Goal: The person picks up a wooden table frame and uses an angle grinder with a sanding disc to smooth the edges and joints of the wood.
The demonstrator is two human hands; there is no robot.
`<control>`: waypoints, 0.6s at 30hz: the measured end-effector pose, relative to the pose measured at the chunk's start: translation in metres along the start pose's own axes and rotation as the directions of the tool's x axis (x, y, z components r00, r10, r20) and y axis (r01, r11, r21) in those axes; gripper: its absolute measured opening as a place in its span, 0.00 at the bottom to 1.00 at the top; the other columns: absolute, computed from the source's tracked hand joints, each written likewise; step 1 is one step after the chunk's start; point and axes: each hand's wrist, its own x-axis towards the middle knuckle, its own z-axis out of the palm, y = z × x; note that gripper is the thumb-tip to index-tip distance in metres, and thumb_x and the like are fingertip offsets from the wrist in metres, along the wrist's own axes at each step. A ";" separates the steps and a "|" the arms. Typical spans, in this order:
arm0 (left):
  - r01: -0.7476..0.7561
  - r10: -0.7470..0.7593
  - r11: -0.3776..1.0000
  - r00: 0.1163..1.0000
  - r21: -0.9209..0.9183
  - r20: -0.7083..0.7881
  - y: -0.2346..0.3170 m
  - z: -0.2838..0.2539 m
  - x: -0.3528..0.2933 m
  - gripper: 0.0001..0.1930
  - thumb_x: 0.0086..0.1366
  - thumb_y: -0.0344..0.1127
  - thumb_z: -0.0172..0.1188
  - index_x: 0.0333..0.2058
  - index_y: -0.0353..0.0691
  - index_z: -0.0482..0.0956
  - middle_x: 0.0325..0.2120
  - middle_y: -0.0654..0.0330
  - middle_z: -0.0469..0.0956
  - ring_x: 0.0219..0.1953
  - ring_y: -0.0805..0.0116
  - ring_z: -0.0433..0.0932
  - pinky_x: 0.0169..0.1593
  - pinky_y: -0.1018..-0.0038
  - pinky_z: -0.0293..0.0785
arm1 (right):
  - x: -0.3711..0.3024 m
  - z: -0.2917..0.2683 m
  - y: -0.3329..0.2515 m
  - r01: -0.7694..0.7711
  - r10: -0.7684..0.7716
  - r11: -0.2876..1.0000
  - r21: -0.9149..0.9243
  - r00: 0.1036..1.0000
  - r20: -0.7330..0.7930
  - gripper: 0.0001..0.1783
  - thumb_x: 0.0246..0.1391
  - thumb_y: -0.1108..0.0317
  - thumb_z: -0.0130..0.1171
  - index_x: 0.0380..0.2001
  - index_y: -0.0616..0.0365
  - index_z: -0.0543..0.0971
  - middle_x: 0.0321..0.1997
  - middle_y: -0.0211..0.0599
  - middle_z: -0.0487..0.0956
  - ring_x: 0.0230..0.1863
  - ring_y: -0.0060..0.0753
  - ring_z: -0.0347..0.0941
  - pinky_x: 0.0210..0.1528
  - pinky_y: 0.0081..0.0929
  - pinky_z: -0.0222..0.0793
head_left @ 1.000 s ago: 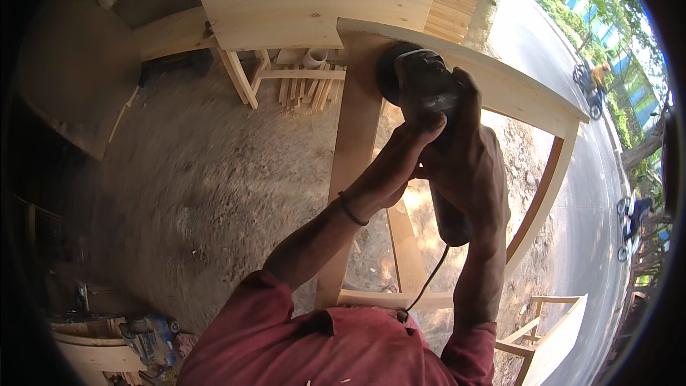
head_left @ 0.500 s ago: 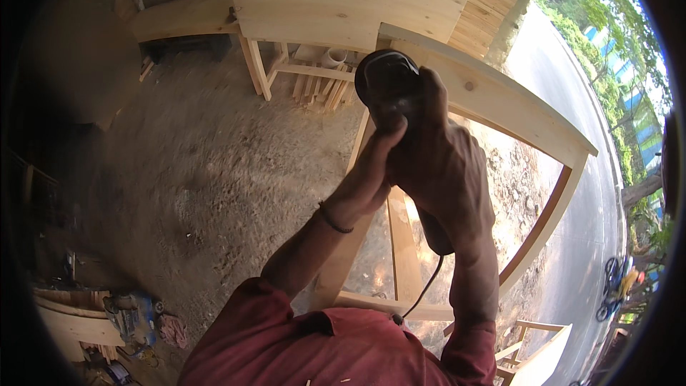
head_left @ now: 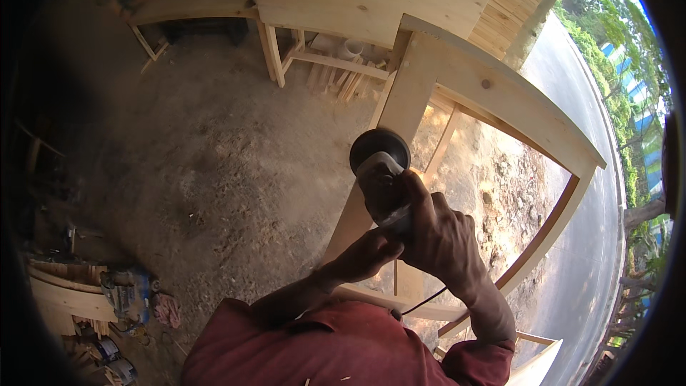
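a stretch of bare ground [head_left: 236, 164] is being seen from above, and along the right side a grey road [head_left: 579, 200] is being bordered by greenery [head_left: 604, 18]. at the top, a pale wooden table [head_left: 364, 0] is being partly overlapped in view by a corner of a wooden frame [head_left: 493, 86]. a stack of boards [head_left: 504, 18] is being partly hidden by the table's right end. at the lower edge, a red shirt [head_left: 343, 350] is being worn by the person. beneath the table, a bundle of wooden strips [head_left: 349, 87] is being seen near a white pot [head_left: 351, 48]. over the frame's left board [head_left: 407, 100], a dark power sander [head_left: 386, 193] is being held. it is being gripped by the right hand [head_left: 446, 243], whose fingers are being wrapped around its right side. the left hand [head_left: 366, 254] is being held close to the sander's rear, its thumb being laid toward the right hand; its fingers are being hidden, so whether they are being closed on anything cannot be told. the sander's round black disc [head_left: 379, 143] is being held at the left board, its left part being carried past the board's outer edge. a thin black cord [head_left: 425, 302] is being seen between the shirt and the right forearm
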 end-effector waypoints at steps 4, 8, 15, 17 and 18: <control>0.200 -0.208 0.978 0.945 0.056 0.252 0.043 -0.035 -0.042 0.13 0.69 0.36 0.61 0.46 0.33 0.80 0.36 0.55 0.84 0.39 0.67 0.84 0.46 0.69 0.79 | 0.017 -0.017 0.018 -0.029 0.027 1.000 -0.005 0.988 -0.150 0.46 0.47 0.57 0.72 0.65 0.53 0.60 0.36 0.55 0.82 0.30 0.58 0.82 0.28 0.47 0.78; -0.115 0.108 0.957 0.993 -0.266 -0.039 -0.004 -0.082 -0.089 0.28 0.68 0.55 0.59 0.41 0.28 0.79 0.19 0.55 0.79 0.21 0.66 0.80 0.30 0.70 0.78 | 0.035 -0.041 0.030 -0.026 0.038 0.998 0.061 0.977 -0.211 0.49 0.42 0.65 0.76 0.65 0.53 0.60 0.44 0.52 0.83 0.37 0.57 0.83 0.36 0.47 0.80; 0.103 -0.226 0.962 0.824 -0.255 -0.519 -0.176 -0.101 -0.072 0.34 0.75 0.63 0.38 0.59 0.37 0.70 0.46 0.60 0.79 0.49 0.71 0.77 0.54 0.69 0.72 | 0.046 -0.061 0.037 -0.050 0.065 0.997 0.051 0.935 -0.348 0.46 0.42 0.67 0.75 0.64 0.49 0.62 0.45 0.52 0.83 0.41 0.58 0.83 0.42 0.47 0.79; 0.171 -0.315 0.935 0.798 -0.309 -0.513 -0.241 -0.090 -0.082 0.37 0.74 0.66 0.36 0.62 0.38 0.68 0.51 0.60 0.78 0.53 0.72 0.75 0.56 0.71 0.70 | 0.045 -0.050 0.025 -0.026 0.055 0.996 0.084 0.930 -0.363 0.41 0.44 0.65 0.74 0.61 0.50 0.64 0.41 0.50 0.85 0.36 0.55 0.84 0.37 0.44 0.82; 0.200 -0.370 0.893 0.837 -0.404 -0.402 -0.225 -0.088 -0.080 0.38 0.73 0.67 0.37 0.61 0.37 0.69 0.52 0.57 0.78 0.53 0.69 0.76 0.55 0.70 0.71 | 0.039 -0.044 0.025 -0.045 0.071 0.995 0.085 0.941 -0.330 0.42 0.44 0.64 0.74 0.61 0.50 0.64 0.41 0.50 0.84 0.36 0.55 0.84 0.37 0.45 0.82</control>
